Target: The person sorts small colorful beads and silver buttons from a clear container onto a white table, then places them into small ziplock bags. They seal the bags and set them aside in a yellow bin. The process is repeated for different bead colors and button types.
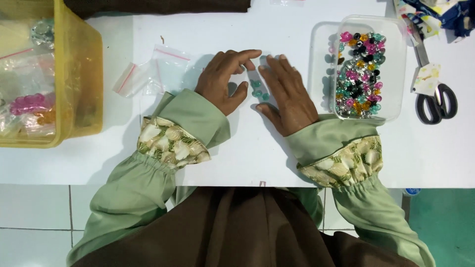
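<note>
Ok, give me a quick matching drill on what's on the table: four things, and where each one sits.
Things:
1. teal beads
2. scissors
3. yellow bin
4. mixed beads

Places:
A. far left edge of the table
B. in the clear tub
C. between the left hand and right hand
D. right of the clear tub

Pairs: 1-C, 2-D, 3-A, 4-B
</note>
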